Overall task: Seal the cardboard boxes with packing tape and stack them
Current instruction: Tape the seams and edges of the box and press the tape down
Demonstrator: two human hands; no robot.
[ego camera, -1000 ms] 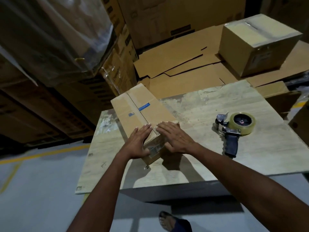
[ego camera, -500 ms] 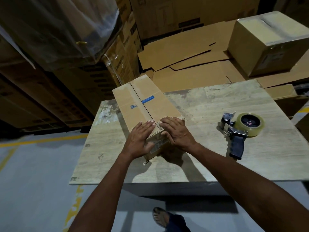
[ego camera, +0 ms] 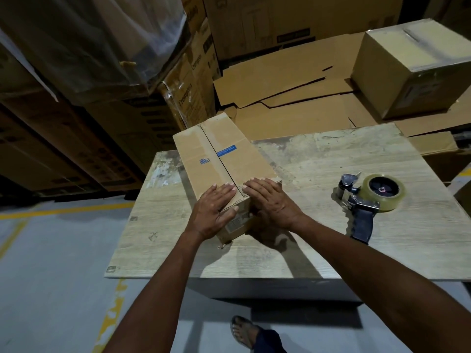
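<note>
A long brown cardboard box point(ego camera: 219, 159) lies on the pale wooden table point(ego camera: 318, 159), its top flaps closed along a centre seam. My left hand point(ego camera: 214, 210) presses flat on the near left flap, its thumb down the box's near end. My right hand point(ego camera: 270, 200) presses flat on the near right flap beside the seam. A tape dispenser point(ego camera: 369, 200) with a clear roll and a dark handle lies on the table to the right, apart from both hands. A sealed cardboard box point(ego camera: 413, 67) sits on flattened cardboard at the far right.
Flattened cardboard sheets point(ego camera: 293, 98) lie behind the table. Tall stacked cartons point(ego camera: 193, 80) and a plastic-wrapped load point(ego camera: 89, 42) stand at the left and back. The grey floor has yellow lines point(ego camera: 63, 210). My sandalled foot point(ego camera: 244, 332) shows below the table edge.
Both hands have stayed flat on the near end of the box; the fingers have spread slightly along the flaps. The view has shifted a little.
</note>
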